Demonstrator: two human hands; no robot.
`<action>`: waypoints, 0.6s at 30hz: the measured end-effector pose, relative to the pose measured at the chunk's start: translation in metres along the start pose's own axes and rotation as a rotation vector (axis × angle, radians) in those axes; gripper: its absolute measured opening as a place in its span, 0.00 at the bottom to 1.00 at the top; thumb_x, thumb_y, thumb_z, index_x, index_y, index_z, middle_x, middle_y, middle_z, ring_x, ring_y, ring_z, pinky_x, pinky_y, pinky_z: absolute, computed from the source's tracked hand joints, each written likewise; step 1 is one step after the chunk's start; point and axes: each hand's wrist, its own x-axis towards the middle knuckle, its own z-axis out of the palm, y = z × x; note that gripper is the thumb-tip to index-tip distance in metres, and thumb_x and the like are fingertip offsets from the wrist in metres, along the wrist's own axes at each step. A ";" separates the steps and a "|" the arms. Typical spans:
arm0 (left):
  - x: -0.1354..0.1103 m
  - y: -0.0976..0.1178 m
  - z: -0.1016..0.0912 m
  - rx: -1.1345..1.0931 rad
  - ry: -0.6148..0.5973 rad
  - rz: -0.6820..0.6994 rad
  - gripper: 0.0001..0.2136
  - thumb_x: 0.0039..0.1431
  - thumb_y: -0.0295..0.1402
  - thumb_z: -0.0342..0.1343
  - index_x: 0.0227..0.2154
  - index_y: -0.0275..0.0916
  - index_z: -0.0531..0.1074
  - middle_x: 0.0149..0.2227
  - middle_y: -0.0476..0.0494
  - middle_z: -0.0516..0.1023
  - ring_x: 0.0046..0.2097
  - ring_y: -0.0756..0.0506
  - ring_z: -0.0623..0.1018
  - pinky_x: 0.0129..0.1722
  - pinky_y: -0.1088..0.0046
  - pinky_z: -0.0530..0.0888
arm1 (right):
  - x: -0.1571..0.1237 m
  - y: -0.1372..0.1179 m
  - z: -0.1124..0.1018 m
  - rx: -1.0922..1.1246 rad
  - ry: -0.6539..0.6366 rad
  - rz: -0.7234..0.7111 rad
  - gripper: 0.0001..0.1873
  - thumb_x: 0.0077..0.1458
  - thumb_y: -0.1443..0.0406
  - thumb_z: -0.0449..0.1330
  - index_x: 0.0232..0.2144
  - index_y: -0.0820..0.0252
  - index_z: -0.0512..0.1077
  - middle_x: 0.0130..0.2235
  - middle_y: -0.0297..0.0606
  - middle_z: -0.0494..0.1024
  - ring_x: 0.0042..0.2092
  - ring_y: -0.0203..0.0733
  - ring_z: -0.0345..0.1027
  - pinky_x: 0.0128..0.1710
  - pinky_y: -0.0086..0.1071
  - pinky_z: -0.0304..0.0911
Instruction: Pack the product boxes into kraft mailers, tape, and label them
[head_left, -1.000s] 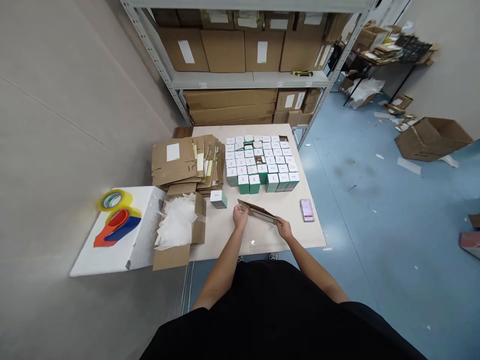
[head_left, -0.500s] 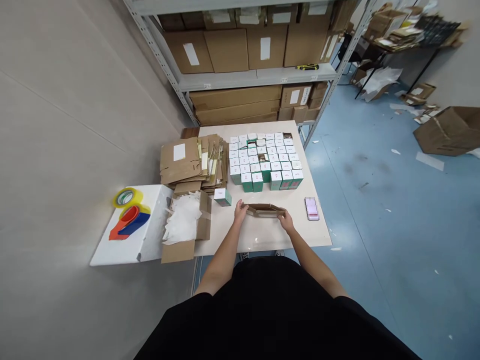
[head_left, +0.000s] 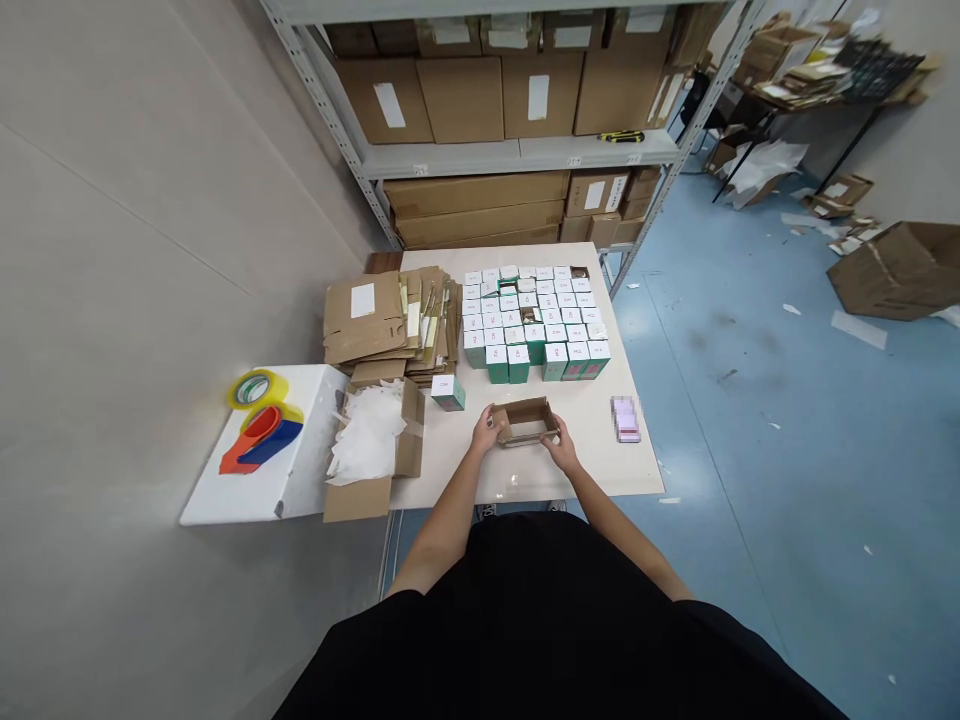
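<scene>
At a pale table [head_left: 454,460], left fingers [head_left: 493,424], right fingers [head_left: 554,438], half-curled, gripping a cardboard box [head_left: 523,411] by both ends

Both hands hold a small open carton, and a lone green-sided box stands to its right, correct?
Not quite: the lone green-sided box stands left of the carton, as the head view shows. The left hand and right hand do hold it.

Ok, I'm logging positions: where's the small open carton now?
In the head view, the small carton is held between the left hand and right hand, right of the lone white and green box.
</scene>
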 end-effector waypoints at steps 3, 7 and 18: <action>0.000 0.002 0.001 0.020 -0.016 -0.036 0.34 0.55 0.29 0.66 0.65 0.43 0.65 0.65 0.34 0.71 0.57 0.39 0.79 0.57 0.60 0.76 | -0.001 -0.004 -0.003 -0.034 -0.042 0.025 0.42 0.57 0.50 0.63 0.69 0.53 0.61 0.69 0.48 0.65 0.68 0.57 0.62 0.63 0.51 0.64; 0.004 0.006 0.001 0.062 -0.006 -0.030 0.33 0.52 0.26 0.65 0.62 0.43 0.67 0.62 0.36 0.74 0.52 0.41 0.81 0.53 0.63 0.78 | 0.004 -0.002 -0.007 -0.077 -0.070 0.040 0.40 0.56 0.48 0.63 0.68 0.51 0.64 0.69 0.46 0.66 0.67 0.58 0.62 0.60 0.51 0.67; 0.004 0.002 -0.001 0.095 -0.019 -0.010 0.24 0.53 0.26 0.60 0.54 0.45 0.70 0.57 0.43 0.77 0.44 0.46 0.81 0.48 0.68 0.78 | 0.016 0.001 -0.017 -0.125 -0.145 -0.027 0.34 0.56 0.50 0.64 0.63 0.49 0.72 0.63 0.45 0.72 0.64 0.55 0.66 0.52 0.44 0.73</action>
